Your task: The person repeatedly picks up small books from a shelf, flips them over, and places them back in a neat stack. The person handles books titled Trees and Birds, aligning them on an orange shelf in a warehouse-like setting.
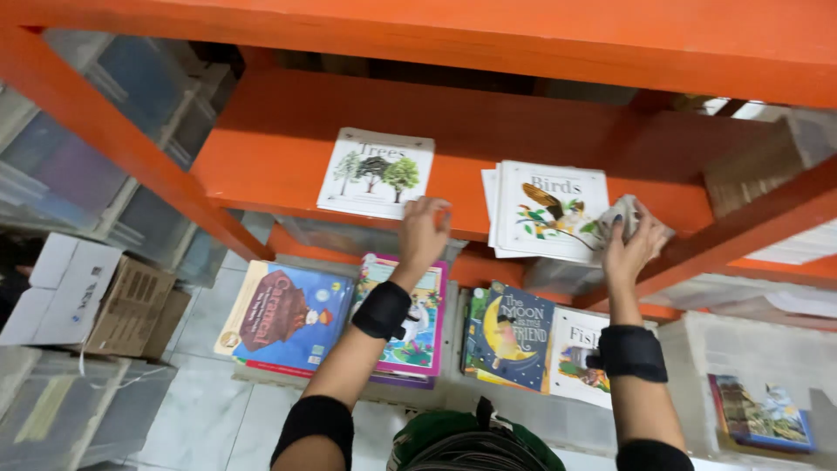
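Orange shelving (288, 148) fills the head view, its top beam cutting off whatever lies further back, where the rear of the shelf sinks into shadow. On the shelf board a white book with trees on its cover (376, 173) lies flat, and well to its right a white book with a bird on its cover (549, 209) rests on at least one more book, of which only edges show. The left hand (424, 232) sits at the shelf's front lip just below the tree book's near corner, fingers curled together over the edge; whether it touches the book cannot be told. The right hand (629, 247) is closed on a crumpled pale cloth (629, 215) pressed against the bird book's right edge, the cloth partly hidden by the fingers. Both forearms wear black bands. Below, more picture books (288, 318) lie flat on a lower level, partly covered by the arms. Stacked clear bins (96, 131) and a cardboard box (96, 301) stand at left, blurred.
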